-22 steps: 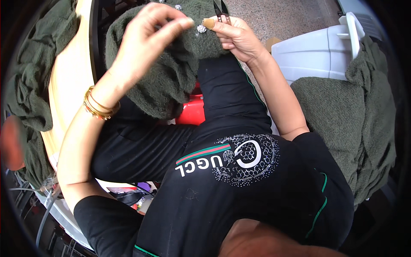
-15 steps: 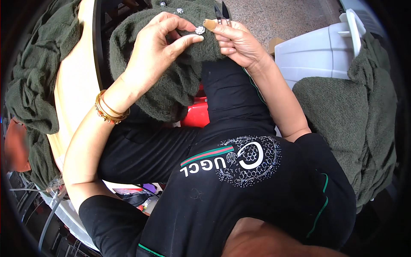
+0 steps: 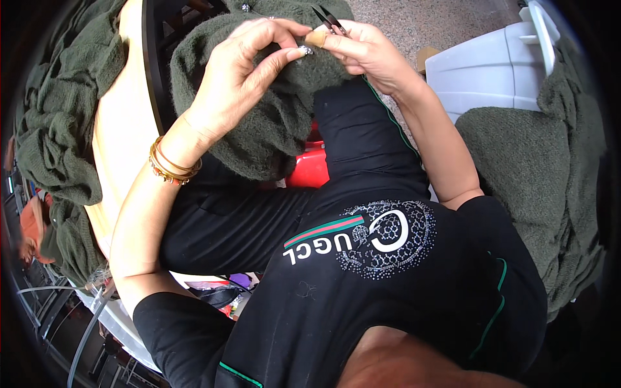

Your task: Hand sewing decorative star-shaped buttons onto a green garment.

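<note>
Curling its forefinger above its thumb, the left hand (image 3: 236,77) meets a sparkly button (image 3: 307,50) with the thumb tip; whether it grips it, I cannot tell. Just beside, the right hand (image 3: 370,53) clasps dark-bladed snips (image 3: 330,20), both hands over a bunched green knit garment (image 3: 262,136).

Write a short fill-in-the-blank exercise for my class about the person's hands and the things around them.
1. Snips with dark blades are held in the person's ____ hand.
2. A sparkly button shows at the tip of the left hand's ____.
3. Gold bangles circle the ____ wrist.
4. The knitted fabric below the hands is dark ____.

Missing words: right; thumb; left; green.
</note>
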The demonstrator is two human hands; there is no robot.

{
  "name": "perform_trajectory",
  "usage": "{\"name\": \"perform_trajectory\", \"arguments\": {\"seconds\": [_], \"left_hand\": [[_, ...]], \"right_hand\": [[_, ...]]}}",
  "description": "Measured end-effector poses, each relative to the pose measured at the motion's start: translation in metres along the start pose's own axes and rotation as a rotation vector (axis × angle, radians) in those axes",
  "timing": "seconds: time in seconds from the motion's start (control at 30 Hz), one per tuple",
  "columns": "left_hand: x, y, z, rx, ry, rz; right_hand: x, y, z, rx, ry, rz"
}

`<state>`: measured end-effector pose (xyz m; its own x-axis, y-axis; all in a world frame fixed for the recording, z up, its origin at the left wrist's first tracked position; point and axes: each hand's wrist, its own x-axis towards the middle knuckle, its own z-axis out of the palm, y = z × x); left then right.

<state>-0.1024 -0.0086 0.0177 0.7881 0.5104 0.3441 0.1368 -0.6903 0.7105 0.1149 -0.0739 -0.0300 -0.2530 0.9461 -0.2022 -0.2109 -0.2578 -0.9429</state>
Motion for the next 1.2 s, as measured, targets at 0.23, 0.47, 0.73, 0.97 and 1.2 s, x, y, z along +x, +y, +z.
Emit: {"name": "perform_trajectory", "arguments": {"seconds": [0.23, 0.47, 0.73, 0.97, 1.2], "left_hand": [[-0.008, -0.005, 0.003, -0.628, 0.042, -0.533], [-0.006, -0.007, 0.002, -0.673, 0.033, -0.610], [-0.005, -0.007, 0.006, -0.611, 0.012, -0.545], [-0.006, -0.006, 0.008, -0.573, 0.017, -0.518], [-0.009, -0.012, 0.006, -0.580, -0.026, -0.460]], "right_hand": [[-0.026, 0.000, 0.007, -0.440, 0.252, -0.363], [-0.031, -0.013, 0.008, -0.867, 0.231, -0.546], [-0.031, -0.013, 0.008, -1.021, 0.226, -0.589], [-0.030, -0.013, 0.010, -1.043, 0.222, -0.577], [-0.028, -0.015, 0.011, -1.030, 0.190, -0.560]]}}
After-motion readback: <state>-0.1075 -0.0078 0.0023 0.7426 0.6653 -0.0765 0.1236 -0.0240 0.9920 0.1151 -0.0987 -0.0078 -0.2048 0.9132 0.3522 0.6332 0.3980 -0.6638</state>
